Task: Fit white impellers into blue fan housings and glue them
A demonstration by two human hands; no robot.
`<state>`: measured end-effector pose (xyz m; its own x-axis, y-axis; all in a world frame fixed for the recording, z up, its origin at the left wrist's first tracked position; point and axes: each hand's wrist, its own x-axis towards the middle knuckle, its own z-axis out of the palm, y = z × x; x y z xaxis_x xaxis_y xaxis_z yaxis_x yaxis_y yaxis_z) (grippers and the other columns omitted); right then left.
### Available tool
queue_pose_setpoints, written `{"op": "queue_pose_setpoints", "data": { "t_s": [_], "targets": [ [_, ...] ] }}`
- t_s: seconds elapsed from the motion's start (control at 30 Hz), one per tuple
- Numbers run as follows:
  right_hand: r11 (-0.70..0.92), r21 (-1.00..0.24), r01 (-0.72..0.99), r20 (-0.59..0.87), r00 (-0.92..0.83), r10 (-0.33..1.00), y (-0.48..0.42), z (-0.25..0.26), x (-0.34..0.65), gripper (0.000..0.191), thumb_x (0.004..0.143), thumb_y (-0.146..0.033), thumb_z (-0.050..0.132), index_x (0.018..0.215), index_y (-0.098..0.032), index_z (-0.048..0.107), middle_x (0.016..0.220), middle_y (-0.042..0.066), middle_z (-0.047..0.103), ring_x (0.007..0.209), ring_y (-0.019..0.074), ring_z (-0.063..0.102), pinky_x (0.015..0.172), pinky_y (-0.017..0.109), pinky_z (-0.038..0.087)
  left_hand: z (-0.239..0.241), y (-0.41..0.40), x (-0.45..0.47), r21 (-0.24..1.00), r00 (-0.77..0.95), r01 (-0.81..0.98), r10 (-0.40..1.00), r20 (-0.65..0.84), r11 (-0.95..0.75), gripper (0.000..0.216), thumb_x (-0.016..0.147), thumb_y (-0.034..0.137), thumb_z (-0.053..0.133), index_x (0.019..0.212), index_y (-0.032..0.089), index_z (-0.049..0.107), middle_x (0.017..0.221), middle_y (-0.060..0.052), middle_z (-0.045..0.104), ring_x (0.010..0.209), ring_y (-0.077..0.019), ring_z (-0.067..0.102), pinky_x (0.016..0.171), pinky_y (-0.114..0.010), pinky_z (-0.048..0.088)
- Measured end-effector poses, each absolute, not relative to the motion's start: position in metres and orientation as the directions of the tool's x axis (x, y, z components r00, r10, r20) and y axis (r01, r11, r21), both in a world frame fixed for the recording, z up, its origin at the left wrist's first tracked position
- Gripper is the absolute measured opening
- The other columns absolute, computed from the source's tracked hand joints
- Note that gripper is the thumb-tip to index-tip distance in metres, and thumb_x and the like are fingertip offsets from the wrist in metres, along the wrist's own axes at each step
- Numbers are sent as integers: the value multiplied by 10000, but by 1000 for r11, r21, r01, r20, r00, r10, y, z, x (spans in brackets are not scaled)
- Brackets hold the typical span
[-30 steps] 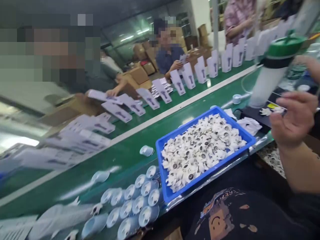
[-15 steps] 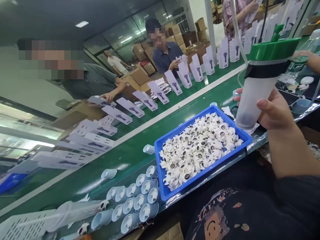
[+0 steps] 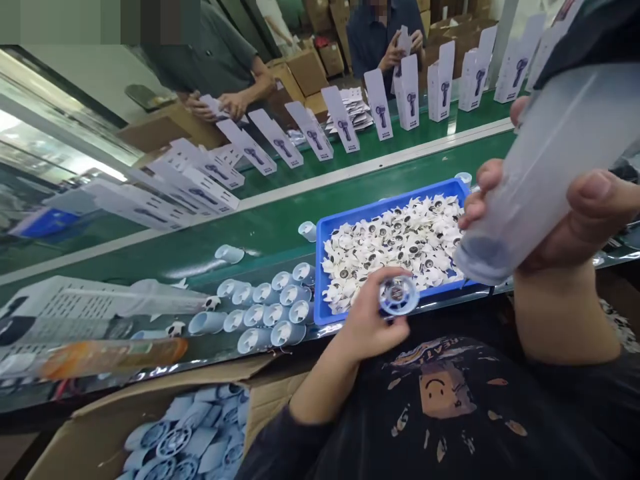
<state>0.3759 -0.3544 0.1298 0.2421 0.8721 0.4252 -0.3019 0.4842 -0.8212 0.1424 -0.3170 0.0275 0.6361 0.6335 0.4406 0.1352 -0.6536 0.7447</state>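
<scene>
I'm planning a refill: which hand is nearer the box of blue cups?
Left: the left hand, holding a blue cup, is above and right of the box; the right hand, gripping a frosted bottle, is farther right.

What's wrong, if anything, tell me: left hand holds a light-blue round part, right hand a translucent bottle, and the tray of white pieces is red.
The head view shows the tray is blue, not red. The left hand does hold the round part, the right hand the bottle.

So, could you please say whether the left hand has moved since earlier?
Yes: the left hand, unseen before, has come to the near side of the blue tray.
</scene>
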Motion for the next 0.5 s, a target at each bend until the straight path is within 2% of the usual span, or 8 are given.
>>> {"op": "queue_pose_setpoints", "data": {
  "t_s": [0.07,0.13,0.2,0.27,0.4,0.5],
  "targets": [
    [479,-838,-262,419,253,872,-354,131,364,283,630,-425,708,765,-187,636,741,-24,587,651,137,626,572,276,544,32,-315,180,675,696,61,516,499,-735,562,720,246,691,1237,211,473,1122,-99,653,1044,-256,641,915,-413,545],
    [468,-859,-206,413,259,873,-355,130,359,340,648,-502,736,782,-208,628,752,-17,577,658,151,621,566,289,545,39,-315,205,631,686,38,479,547,-775,528,725,361,752,1168,192,520,1021,-82,678,940,-240,659,826,-379,558],
    [476,-859,-188,422,265,867,-356,129,359,408,633,-565,788,774,-224,616,765,-12,586,652,162,619,551,298,547,44,-319,217,615,664,38,480,573,-787,435,732,451,764,1023,184,581,891,-57,679,819,-219,656,725,-351,550],
    [480,-855,-195,426,262,866,-358,129,360,449,596,-572,838,757,-228,599,764,-18,596,640,161,619,545,294,549,46,-323,221,615,655,50,491,574,-787,349,747,454,750,901,180,597,807,-44,660,752,-204,639,679,-342,533],
    [472,-863,-177,418,273,867,-359,129,362,500,554,-593,860,739,-227,575,760,-24,603,628,161,618,536,293,555,46,-327,222,645,651,79,529,544,-760,299,750,424,728,851,182,584,773,-38,646,719,-192,628,660,-341,528],
    [451,-882,-137,401,285,871,-360,130,360,496,600,-641,812,756,-220,602,769,-2,598,627,164,614,529,298,556,45,-328,224,647,645,113,551,530,-754,303,738,425,736,837,187,578,763,-30,643,709,-190,628,650,-337,529]
  ]
}}
